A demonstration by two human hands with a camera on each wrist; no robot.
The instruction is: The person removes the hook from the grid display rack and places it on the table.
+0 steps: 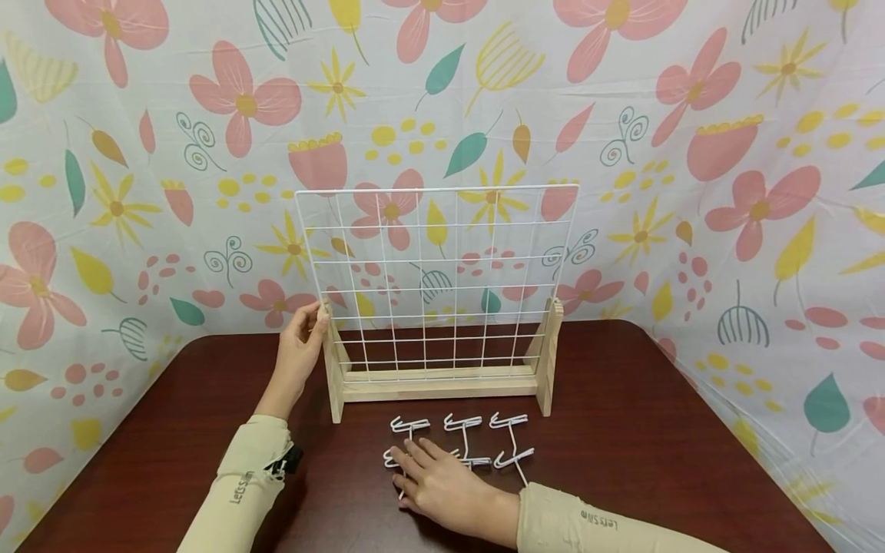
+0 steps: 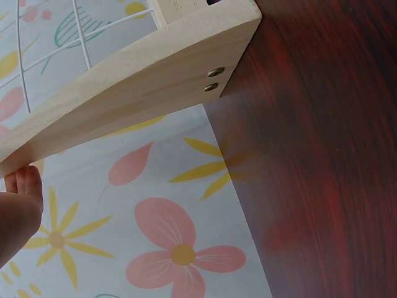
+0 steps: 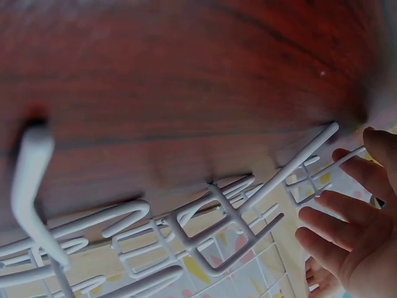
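A white wire grid panel [image 1: 437, 189] stands upright in a light wooden stand [image 1: 440, 390] at the middle of the table. My left hand [image 1: 299, 338] grips the upper end of the stand's left side post, thumb toward me; in the left wrist view its fingers [image 2: 28, 180] meet the wood's edge. In front of the stand lie several white wire hooks [image 1: 508, 420] in two rough rows. Over the front left hooks reaches my right hand [image 1: 449, 488], fingers extended and apart, partly hiding them. In the right wrist view those fingers [image 3: 335, 226] are close beside a hook [image 3: 229, 223].
The dark reddish-brown table [image 1: 643, 430] has rounded far corners. A floral curtain [image 1: 442, 92] hangs behind it and along both sides. Two screws [image 2: 214, 72] show on the outer face of the left post. A small black device [image 1: 285, 462] sits on the left sleeve.
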